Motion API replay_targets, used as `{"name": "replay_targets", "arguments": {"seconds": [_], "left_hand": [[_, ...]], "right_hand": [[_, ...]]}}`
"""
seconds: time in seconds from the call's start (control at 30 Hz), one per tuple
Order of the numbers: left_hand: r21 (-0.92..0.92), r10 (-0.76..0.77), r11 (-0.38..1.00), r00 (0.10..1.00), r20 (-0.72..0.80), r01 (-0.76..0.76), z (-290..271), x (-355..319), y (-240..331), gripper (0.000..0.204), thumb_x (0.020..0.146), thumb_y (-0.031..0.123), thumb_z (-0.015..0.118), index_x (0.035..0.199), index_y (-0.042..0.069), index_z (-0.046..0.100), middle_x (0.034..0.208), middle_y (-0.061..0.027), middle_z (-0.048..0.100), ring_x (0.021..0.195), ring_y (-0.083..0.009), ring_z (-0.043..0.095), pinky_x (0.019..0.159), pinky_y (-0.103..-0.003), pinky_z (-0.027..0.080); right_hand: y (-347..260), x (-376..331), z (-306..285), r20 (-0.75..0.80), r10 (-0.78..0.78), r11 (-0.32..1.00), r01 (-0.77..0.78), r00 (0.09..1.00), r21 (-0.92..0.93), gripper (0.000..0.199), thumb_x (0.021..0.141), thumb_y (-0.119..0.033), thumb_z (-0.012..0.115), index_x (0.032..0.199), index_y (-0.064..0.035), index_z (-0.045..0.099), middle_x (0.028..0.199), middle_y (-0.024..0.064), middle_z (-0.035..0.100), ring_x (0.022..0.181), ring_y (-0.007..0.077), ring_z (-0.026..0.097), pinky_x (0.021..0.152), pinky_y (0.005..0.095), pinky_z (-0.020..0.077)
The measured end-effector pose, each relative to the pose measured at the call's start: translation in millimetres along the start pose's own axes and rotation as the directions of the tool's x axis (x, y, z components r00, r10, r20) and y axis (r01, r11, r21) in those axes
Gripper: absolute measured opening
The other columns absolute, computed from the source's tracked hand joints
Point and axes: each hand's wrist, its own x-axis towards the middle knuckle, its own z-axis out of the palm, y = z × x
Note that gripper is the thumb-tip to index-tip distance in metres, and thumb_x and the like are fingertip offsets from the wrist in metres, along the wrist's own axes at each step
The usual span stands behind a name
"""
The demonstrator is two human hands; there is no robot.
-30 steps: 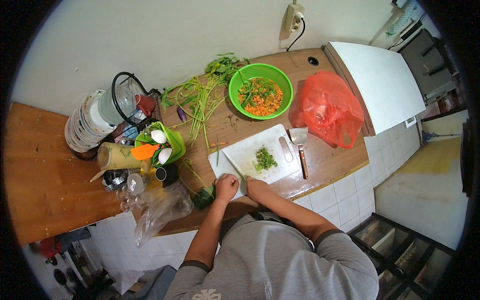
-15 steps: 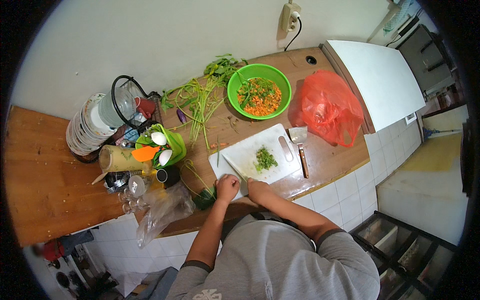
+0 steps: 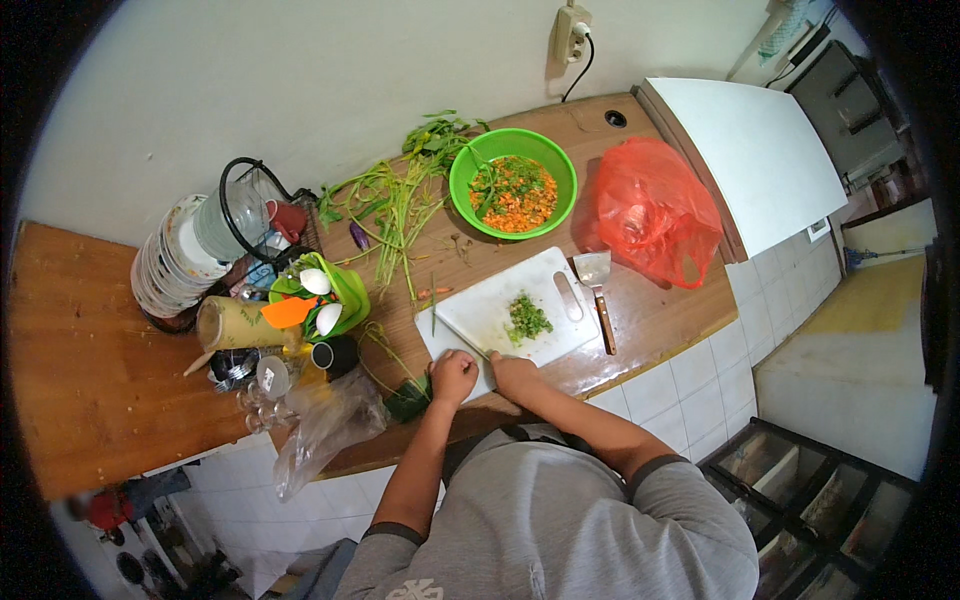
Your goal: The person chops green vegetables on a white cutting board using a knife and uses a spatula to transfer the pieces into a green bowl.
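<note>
Left hand [image 3: 453, 376]: curled, at board's left near edge; contents, if any, cannot be told.
Right hand [image 3: 514, 374]: closed on knife [image 3: 462, 328], blade lying toward board's left corner.
Board [image 3: 540, 275]: at table's near edge.
Chopped greens [image 3: 527, 318]: mid-board; heap unchanged over the last second, hands scarcely moved; cutting apparently little advanced.
Bowl [image 3: 571, 185]: toward table's far edge, orange-and-green mix inside.

This looks like a home kitchen: a wooden surface [image 3: 650, 325] carries a white cutting board [image 3: 545, 275] with chopped greens [image 3: 528, 319], a green bowl [image 3: 567, 185] of cut vegetables [image 3: 525, 205], and stacked plates [image 3: 165, 265] stand nearby.
</note>
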Motion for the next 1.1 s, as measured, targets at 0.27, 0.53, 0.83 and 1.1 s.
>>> {"name": "replay_targets", "arguments": {"seconds": [0.27,0.53,0.83,1.1], "left_hand": [[0.014,0.002,1.000,1.000,0.012,-0.002,3,1,-2,0.007,0.079,0.019,0.071,0.082,0.013,0.070,0.084,-0.0030,0.066,0.086,-0.0250,0.064,0.083,-0.044,0.042],[0.003,-0.003,1.000,0.999,0.034,0.003,4,1,-6,0.008,0.079,0.020,0.072,0.082,0.013,0.069,0.084,-0.0031,0.066,0.086,-0.0254,0.065,0.084,-0.045,0.042],[0.000,0.006,1.000,0.999,0.046,-0.006,1,-1,-8,0.009,0.078,0.020,0.072,0.084,0.013,0.070,0.085,-0.0037,0.067,0.087,-0.0268,0.065,0.085,-0.045,0.042],[0.076,0.005,0.997,0.999,0.036,-0.007,0,2,2,0.010,0.078,0.020,0.071,0.081,0.011,0.069,0.083,-0.0045,0.065,0.085,-0.0281,0.064,0.084,-0.045,0.042]], "right_hand": [[-2,-5,7,0.010,0.017,1.000,-0.017,1.000,-0.023,0.023,0.091,-0.010,0.054,0.109,0.0033,0.054,0.092,0.0250,0.073,0.087,0.0390,0.074,0.075,0.0462,0.0589],[-10,-8,5,0.069,0.026,0.997,-0.021,0.997,-0.076,0.024,0.092,-0.009,0.052,0.112,0.0032,0.053,0.090,0.0237,0.073,0.085,0.0385,0.074,0.072,0.0451,0.0593],[-17,-14,0,0.018,-0.009,1.000,0.009,1.000,-0.019,0.025,0.091,-0.009,0.054,0.112,0.0031,0.052,0.093,0.0239,0.073,0.087,0.0378,0.074,0.071,0.0462,0.0592],[-16,-10,0,0.046,0.010,0.999,-0.008,0.999,-0.031,0.025,0.091,-0.010,0.054,0.113,0.0020,0.052,0.092,0.0237,0.073,0.087,0.0375,0.074,0.073,0.0448,0.0591]]}}
